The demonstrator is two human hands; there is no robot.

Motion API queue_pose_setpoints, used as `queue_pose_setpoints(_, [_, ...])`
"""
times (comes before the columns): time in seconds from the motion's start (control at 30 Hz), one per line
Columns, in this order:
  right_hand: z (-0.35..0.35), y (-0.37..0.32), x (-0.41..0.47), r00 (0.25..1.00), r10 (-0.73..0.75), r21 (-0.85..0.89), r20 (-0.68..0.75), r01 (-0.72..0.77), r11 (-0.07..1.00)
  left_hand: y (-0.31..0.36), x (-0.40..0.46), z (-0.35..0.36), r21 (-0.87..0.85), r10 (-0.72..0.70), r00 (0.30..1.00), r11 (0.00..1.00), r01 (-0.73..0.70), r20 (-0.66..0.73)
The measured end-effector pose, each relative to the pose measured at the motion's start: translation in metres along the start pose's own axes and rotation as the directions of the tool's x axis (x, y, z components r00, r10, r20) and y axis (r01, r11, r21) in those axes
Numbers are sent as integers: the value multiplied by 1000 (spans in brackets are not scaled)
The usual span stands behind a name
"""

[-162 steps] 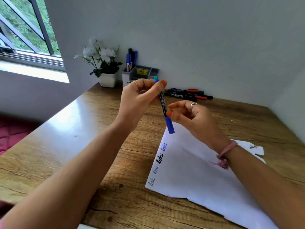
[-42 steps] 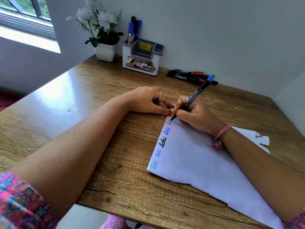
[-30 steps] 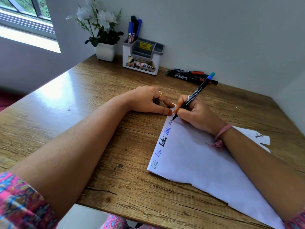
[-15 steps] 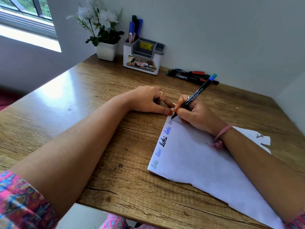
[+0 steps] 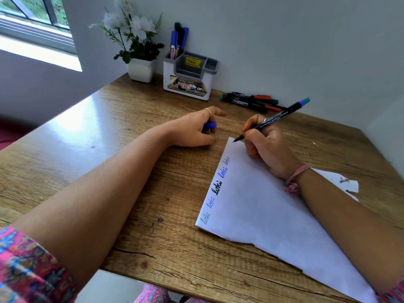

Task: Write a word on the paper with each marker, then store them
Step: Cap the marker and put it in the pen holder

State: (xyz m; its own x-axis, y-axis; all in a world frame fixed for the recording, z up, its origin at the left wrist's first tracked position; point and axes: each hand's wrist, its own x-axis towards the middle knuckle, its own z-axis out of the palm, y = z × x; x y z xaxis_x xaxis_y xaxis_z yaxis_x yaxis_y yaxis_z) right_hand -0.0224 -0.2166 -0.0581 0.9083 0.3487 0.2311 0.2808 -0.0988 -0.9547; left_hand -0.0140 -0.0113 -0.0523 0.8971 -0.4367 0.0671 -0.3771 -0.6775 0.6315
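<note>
**Fifth word written, marker tip at the paper's top corner**

Nearest, at lower right of the frame, the white paper [image 5: 269, 215] lies on the wooden desk [image 5: 122, 193], its lower right corner cut off by the frame edge. Five small words run up its left edge.

At centre right, the right hand [image 5: 267, 147] pinches the black marker [image 5: 271, 120] in a writing grip, tip at the paper's top corner. Whether the tip touches is hard to tell.

The left hand [image 5: 194, 130], beside the paper at centre, curls round a blue cap [image 5: 210, 125], mostly hidden.

To finish well, I judge: press the cap on squarely until it seats, steadying the barrel.

Farther back, loose markers [image 5: 251, 101] lie by the wall; the desk organiser [image 5: 189, 75], upper centre, holds stored markers [image 5: 179, 40]. Its compartments' contents are unclear.
</note>
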Motion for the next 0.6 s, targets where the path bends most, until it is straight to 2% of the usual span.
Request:
queue_pose_setpoints(0.13, [1, 1, 3, 999, 25, 44, -48, -23, 999, -4, 0, -2, -55, -23, 999, 998, 21, -27])
queue_pose_setpoints(0.33, [-2, 0, 4, 997, 79, 155, 14, -80, 985, -12, 2, 0, -241, 26, 995, 969, -48, -95])
queue_pose_setpoints(0.47, [-2, -1, 3, 994, 83, 159, -65, -72, 985, -13, 4, 0, -256, 21, 990, 965, -56, -137])
queue_pose_setpoints(0.6, [-3, -3, 1, 991, 100, 242, -93, -75, 967, -12, 3, -1, -274, 14, 988, 960, -57, -156])
